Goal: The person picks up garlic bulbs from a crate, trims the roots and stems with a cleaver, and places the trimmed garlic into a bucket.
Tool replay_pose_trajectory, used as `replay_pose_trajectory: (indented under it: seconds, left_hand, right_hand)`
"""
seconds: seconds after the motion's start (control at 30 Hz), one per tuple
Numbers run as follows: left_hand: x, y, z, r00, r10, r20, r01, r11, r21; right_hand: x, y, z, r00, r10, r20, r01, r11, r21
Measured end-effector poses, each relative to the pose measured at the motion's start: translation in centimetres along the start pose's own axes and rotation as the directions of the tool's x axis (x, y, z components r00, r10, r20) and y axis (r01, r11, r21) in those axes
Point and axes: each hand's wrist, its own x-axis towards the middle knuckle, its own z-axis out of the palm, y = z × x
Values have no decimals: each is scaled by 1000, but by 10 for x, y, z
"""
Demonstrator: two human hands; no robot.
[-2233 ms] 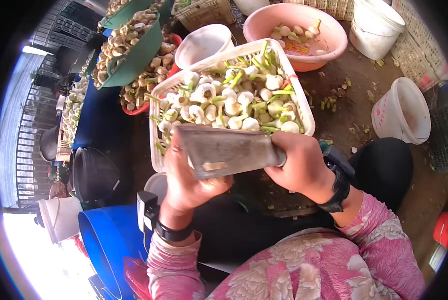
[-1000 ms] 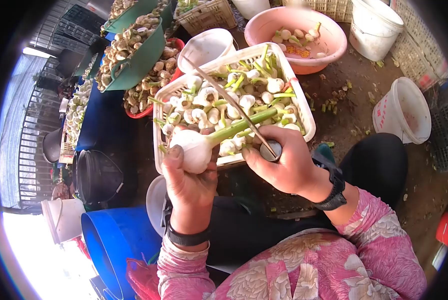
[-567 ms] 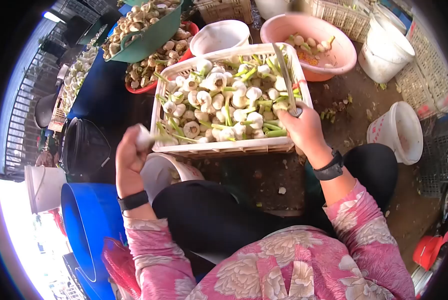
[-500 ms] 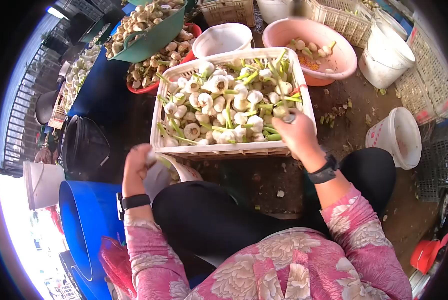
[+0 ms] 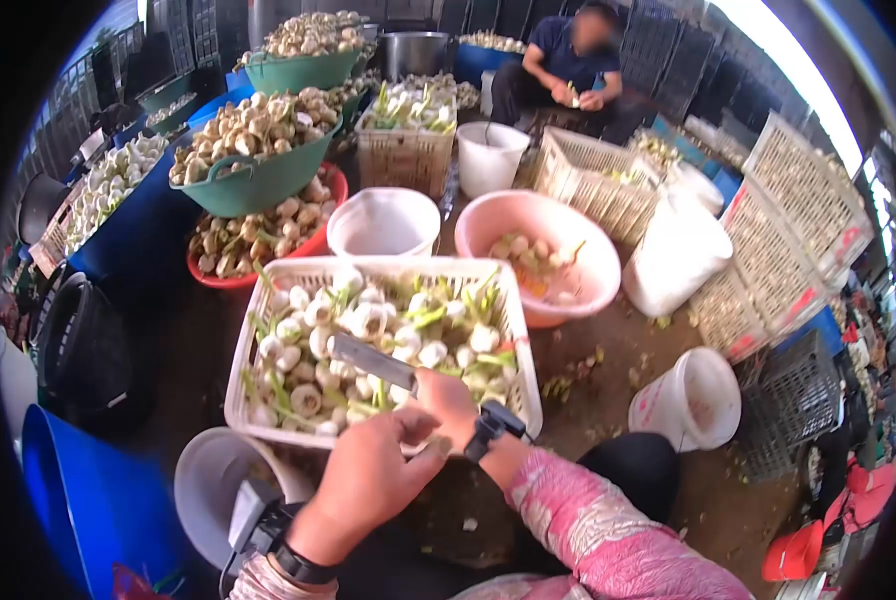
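Observation:
A white plastic crate (image 5: pixel 534 400) holds many garlic bulbs (image 5: pixel 306 400) with green stems. Over its front edge, my right hand (image 5: pixel 438 405) is closed on a knife (image 5: pixel 373 362) whose broad blade points left above the garlic. My left hand (image 5: pixel 378 470) is just left of and below the right one, its thumb and fingers apart near the right hand's palm. Nothing shows clearly between its fingers.
A white bucket (image 5: pixel 200 500) stands at front left beside a blue tub (image 5: pixel 88 500). Behind the crate are a white bucket (image 5: pixel 383 225) and a pink basin (image 5: pixel 608 270). A white bucket (image 5: pixel 688 400) stands right. A person (image 5: pixel 578 60) sits at the back.
The view has tilted up, bringing the seated person into sight. My hands, apart before, have come close together in front of the crate. The knife blade now shows clearly.

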Motion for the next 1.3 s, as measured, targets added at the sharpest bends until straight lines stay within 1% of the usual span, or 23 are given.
replay_pose_trajectory:
  seconds: [0.07, 0.13, 0.17, 0.2, 0.23, 0.27, 0.3, 0.33, 0.4, 0.47, 0.53, 0.6, 0.63, 0.67, 0.73, 0.77, 0.8, 0.87, 0.9, 0.97, 1.1, 1.17, 1.3]
  left_hand:
    - [2, -20, 3, 999, 39, -22, -31, 960, 278]
    - [8, -20, -4, 997, -72, 8, 70, 982, 173]
    - [10, -20, -9, 992, -124, 35, 119, 984, 132]
    - [13, -24, -10, 990, -131, -53, 131, 991, -18]
    - [18, -33, -7, 979, -152, -136, 128, 977, -173]
    - [24, -43, -3, 960, -186, -208, 111, 939, -326]
    - [29, -54, -2, 974, -140, -177, 46, 892, -450]
    - [27, -48, -2, 967, -220, -132, 81, 749, -658]
    - [24, -30, -2, 943, -332, 1, 120, 340, -933]
    - [22, -37, 2, 994, -101, -37, -18, 181, -983]
    - [20, -54, 9, 988, 36, -148, -145, -82, -986]
    - [13, -11, 5, 950, -292, -105, -117, -24, -993]
    - [11, -9, 1, 952, -295, -78, -87, -18, -996]
    - [9, -10, -1, 958, -282, -46, -52, -15, -999]
    - [7, -18, 2, 987, -89, -134, -130, 55, -990]
    - [7, -23, -5, 990, 28, -136, -138, 90, -986]
    - [4, -20, -11, 987, 54, -151, -160, 244, -956]
    - [-3, -8, -19, 980, 115, -160, -197, 525, -828]
    - [-2, -8, -16, 966, 162, -203, -260, 591, -764]
    - [-4, -8, -18, 947, 255, -195, -321, 796, -514]
    - [-7, -25, -8, 904, 353, -242, -394, 907, -150]
    - [2, -30, 2, 925, 184, -333, -276, 927, -253]
    - [1, -25, 4, 936, 235, -262, -253, 967, -39]
  right_hand:
    - [6, 3, -10, 976, 153, -155, -157, 987, -19]
    - [9, -6, -33, 926, 173, -336, -134, 982, 136]
    - [11, -7, -42, 901, 268, -340, -158, 935, 318]
    - [13, -10, -53, 876, 359, -322, -170, 855, 489]
    - [10, -20, -68, 878, 415, -240, -119, 674, 729]
    - [6, -31, -76, 886, 354, -298, 137, 416, 899]
    - [-1, -46, -87, 886, 362, -290, 177, 314, 933]
    - [-9, -61, -95, 886, 371, -278, 215, 203, 955]
    - [-27, -77, -95, 925, 285, -251, 228, 114, 967]
    - [-39, -85, -85, 934, 260, -244, 243, 36, 969]
    - [-48, -82, -76, 950, 247, -192, 179, 77, 981]
    - [-63, -86, -79, 974, 162, -161, 139, 139, 981]
    - [-71, -85, -77, 984, 152, -97, 64, 213, 975]
    - [-76, -84, -78, 989, 140, -50, 7, 292, 956]
    - [-80, -74, -77, 977, 123, -171, 43, 680, 732]
    - [-76, -68, -76, 970, 134, -202, 72, 635, 769]
    - [-77, -66, -87, 959, 238, -155, -53, 686, 726]
    - [-73, -53, -101, 935, 62, -350, 32, 966, 257]
    - [-74, -52, -103, 923, 88, -375, -2, 975, 224]
    - [-82, -54, -104, 938, -56, -341, 112, 983, 145]
    - [-90, -56, -96, 887, -321, -332, 370, 924, 93]
    - [-92, -61, -97, 874, -368, -318, 410, 909, 74]
    - [-96, -62, -95, 848, -427, -314, 465, 884, 54]
